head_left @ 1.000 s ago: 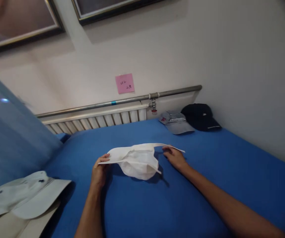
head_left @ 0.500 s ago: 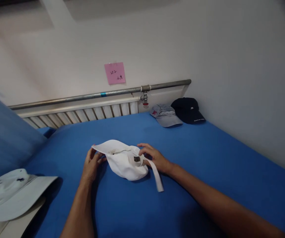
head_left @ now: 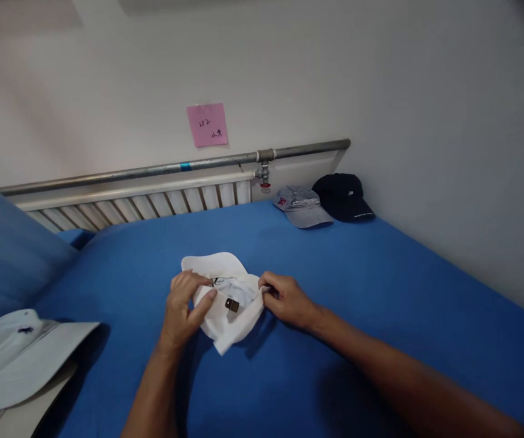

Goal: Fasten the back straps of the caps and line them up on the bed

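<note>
A white cap (head_left: 216,322) is held over the blue sheet with its hollow inside turned up and its brim pointing away from me. My left hand (head_left: 184,307) grips the left edge, fingers at the opening and thumb over the near side. At the right edge, my right hand (head_left: 289,299) pinches the rim between thumb and fingers. A dark metal buckle (head_left: 231,305) shows at the opening. The loose end of the white strap (head_left: 224,347) hangs down at the near side.
Light-coloured caps (head_left: 20,359) are stacked at the lower left. A grey cap (head_left: 305,210) and a black cap (head_left: 344,198) lie at the far right corner by the wall. Behind the blue sheet (head_left: 380,292) run a radiator (head_left: 152,204) and a metal pipe (head_left: 216,161).
The white cap has turned so its brim points away and its opening faces me more. My left hand has moved from the brim to the cap's left edge. The strap end has swung left.
</note>
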### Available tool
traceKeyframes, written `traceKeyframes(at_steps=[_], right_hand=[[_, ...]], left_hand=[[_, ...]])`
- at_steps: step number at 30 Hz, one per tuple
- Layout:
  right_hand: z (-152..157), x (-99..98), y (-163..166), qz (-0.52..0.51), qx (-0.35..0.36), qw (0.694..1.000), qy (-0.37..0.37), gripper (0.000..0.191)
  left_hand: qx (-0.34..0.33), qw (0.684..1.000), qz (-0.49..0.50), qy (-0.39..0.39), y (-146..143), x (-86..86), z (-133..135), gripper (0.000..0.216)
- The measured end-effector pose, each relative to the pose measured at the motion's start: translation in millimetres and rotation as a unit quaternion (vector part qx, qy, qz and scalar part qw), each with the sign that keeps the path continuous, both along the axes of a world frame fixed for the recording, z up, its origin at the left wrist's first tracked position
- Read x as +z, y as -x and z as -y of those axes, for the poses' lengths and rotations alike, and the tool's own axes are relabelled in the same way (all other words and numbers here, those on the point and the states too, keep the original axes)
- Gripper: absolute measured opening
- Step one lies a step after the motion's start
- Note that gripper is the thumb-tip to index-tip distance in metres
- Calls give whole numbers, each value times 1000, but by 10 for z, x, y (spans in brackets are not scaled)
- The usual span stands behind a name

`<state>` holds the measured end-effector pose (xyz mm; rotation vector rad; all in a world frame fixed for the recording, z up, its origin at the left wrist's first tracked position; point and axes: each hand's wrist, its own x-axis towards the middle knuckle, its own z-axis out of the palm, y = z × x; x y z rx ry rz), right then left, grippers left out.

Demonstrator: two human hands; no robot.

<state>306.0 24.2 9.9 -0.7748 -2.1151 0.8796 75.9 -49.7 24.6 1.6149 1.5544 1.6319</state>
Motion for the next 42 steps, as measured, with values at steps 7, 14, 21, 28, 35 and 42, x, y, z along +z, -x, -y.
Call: traceKeyframes(at_steps=[7,14,21,28,35,42], right_hand=[[-65,27,-36,14,-32,998,53,6],[-129,-9,-55,29,-20,996,86,18],[-88,98,-101,65,3,996,-54,19],[56,197,-105,46,115,984,-130,19],[234,244,-6,157,196,968,4,22],[207,182,77,8,100,965,242,14]], left_hand=[[-25,993,-28,116,113,79,110,25],[-102,922,117,356,145,-22,74,28],[-160,891,138,402,118,88,105,44],[-161,928,125,311,163,61,143,25],[-204,928,129,284,78,68,172,18],[-230,925,145,265,15,41,132,19]])
